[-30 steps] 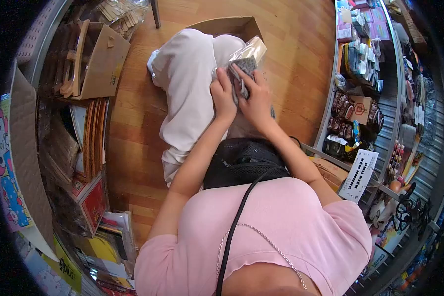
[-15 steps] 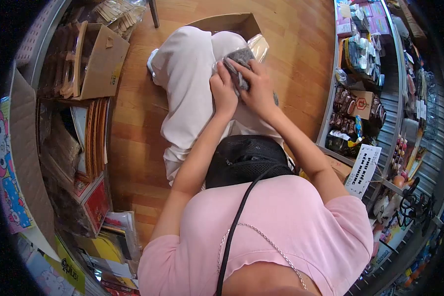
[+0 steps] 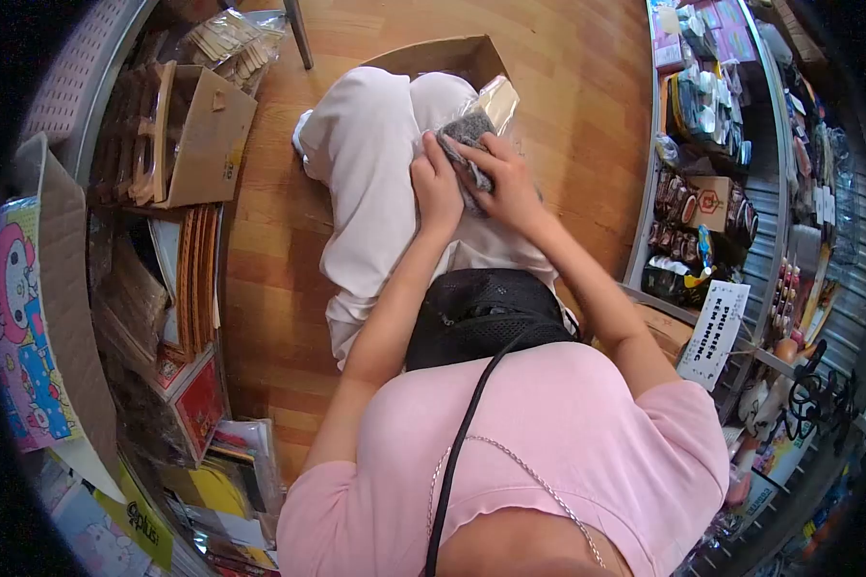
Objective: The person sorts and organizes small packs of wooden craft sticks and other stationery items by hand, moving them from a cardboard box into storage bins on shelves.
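A grey cloth (image 3: pixel 471 127) lies bunched over my lap, with my right hand (image 3: pixel 508 192) closed on it and its fingers pressed into the folds. Under the cloth and sticking out past its far end is a clear plastic packet (image 3: pixel 499 99) with pale, wood-coloured contents. My left hand (image 3: pixel 437 195) is closed at the near left side of the packet, fingertips right against the cloth's edge. Much of the packet is hidden beneath the cloth and my fingers.
An open cardboard box (image 3: pixel 467 60) stands on the wooden floor (image 3: pixel 568 106) beyond my knees. At left, shelves hold a carton (image 3: pixel 207 135) of wooden pieces and a bag of sticks (image 3: pixel 236 43). A metal rack (image 3: pixel 635 231) of packaged goods lines the right.
The cloth and both hands have shifted slightly nearer, and more of the packet's far end shows. The whole view has moved a little.
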A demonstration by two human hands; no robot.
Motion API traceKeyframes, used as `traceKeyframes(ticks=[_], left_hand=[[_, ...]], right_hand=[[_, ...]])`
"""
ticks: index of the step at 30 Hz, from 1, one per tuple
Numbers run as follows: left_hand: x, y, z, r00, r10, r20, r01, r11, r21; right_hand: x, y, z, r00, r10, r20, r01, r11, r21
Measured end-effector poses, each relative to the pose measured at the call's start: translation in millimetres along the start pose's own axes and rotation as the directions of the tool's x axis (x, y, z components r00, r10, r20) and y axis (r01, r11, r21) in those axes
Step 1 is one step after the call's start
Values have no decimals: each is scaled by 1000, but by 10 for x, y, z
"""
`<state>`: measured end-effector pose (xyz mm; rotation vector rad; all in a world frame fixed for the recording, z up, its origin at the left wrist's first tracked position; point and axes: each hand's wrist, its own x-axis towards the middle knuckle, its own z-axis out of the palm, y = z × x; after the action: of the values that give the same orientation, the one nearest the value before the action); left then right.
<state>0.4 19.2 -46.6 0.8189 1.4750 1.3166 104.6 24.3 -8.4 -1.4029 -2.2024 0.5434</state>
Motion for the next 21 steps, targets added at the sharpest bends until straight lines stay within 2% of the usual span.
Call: traceKeyframes(ticks=[1,2,3,5,6,9,10,11,12,13,14,15,16,17,19,20,21], left_hand=[[-11,10,13,998,46,-52,-45,999,4],[-10,23,13,999,8,-44,-8,1000,-4],[-21,3,18,999,7,-38,-7,1000,1],[-20,-18,54,996,64,-57,-65,998,-19],[-26,-9,53,995,84,-55,-82,996,42],[-68,107,34,980,194,-50,-190,979,74],[-84,169,-8,976,209,-54,-205,976,78],[-107,242,-61,984,176,17,-175,954,242],[-110,302,-111,988,130,80,-151,903,402],[-79,345,-139,987,146,73,-163,901,403],[-59,375,-154,958,259,125,-286,901,328],[-46,398,-177,915,366,170,-399,884,245],[-25,445,-234,880,380,285,-453,852,263],[-19,544,-236,880,379,288,-453,852,262],[-16,739,-210,643,549,535,-678,732,65],[-12,749,-203,641,544,542,-676,735,62],[-7,748,-203,503,547,669,-810,568,144]], right_hand=[[57,93,-52,996,-75,45,76,996,-35],[122,194,-74,985,-148,93,155,986,-67],[206,296,-64,986,-142,89,148,987,-65],[463,544,-75,989,-118,-90,110,990,-87],[561,703,-84,988,-120,-99,111,990,-92],[711,1052,-216,984,167,-58,-176,959,-222],[709,1191,-285,974,225,-9,-219,936,-275],[676,1344,-334,958,283,34,-257,909,-329],[582,1527,-308,951,297,-85,-306,943,-130],[549,1560,-326,926,325,-193,-316,946,76],[514,1614,-382,929,313,-196,-304,950,76],[423,1514,-486,848,530,-29,-469,774,426],[304,1350,-608,731,649,208,-588,447,674],[222,992,-777,690,601,402,-654,283,701],[118,984,-773,615,605,505,-663,51,746],[67,969,-781,589,588,554,-649,-64,758],[65,804,-839,597,539,594,-611,-175,772]])
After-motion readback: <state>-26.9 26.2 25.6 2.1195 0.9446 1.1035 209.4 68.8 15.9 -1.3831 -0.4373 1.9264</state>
